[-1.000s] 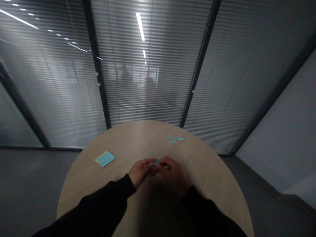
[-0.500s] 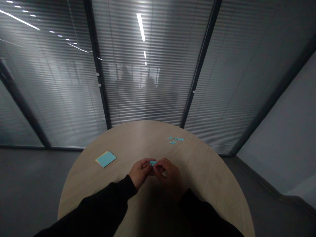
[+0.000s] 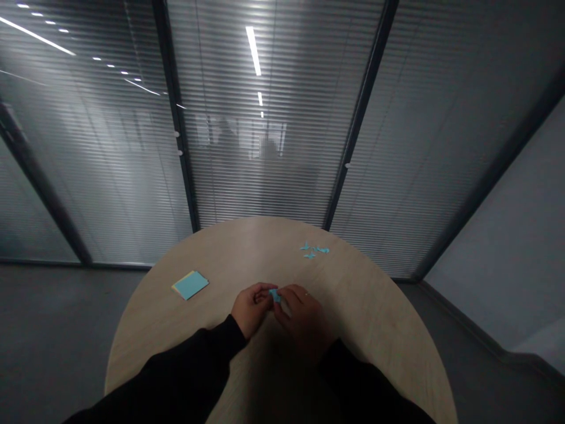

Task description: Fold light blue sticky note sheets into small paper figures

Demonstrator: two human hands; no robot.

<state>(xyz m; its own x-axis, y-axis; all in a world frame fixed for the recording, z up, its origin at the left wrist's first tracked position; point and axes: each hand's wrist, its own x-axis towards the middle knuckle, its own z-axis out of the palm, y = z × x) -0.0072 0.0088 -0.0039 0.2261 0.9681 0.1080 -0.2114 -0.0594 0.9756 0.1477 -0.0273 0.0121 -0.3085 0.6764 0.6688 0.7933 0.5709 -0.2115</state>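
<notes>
Between my two hands is a small piece of folded blue paper (image 3: 274, 295), held just above the near middle of the round wooden table (image 3: 247, 253). My left hand (image 3: 251, 306) pinches its left side with thumb and fingers. On the other side, my right hand (image 3: 302, 312) grips the paper's right edge between thumb and fingertips. The fingers cover part of the paper, so its full shape is hidden.
Left on the table lies a stack of paper squares (image 3: 191, 285), blue on top with a yellow edge showing. Several small folded blue paper pieces (image 3: 310, 255) lie at the far right. Beyond the table stands a glass partition with blinds (image 3: 265, 188).
The fingers of my right hand have straightened and shifted on the paper, and more of the blue paper shows between my hands. My left hand stays nearly in place.
</notes>
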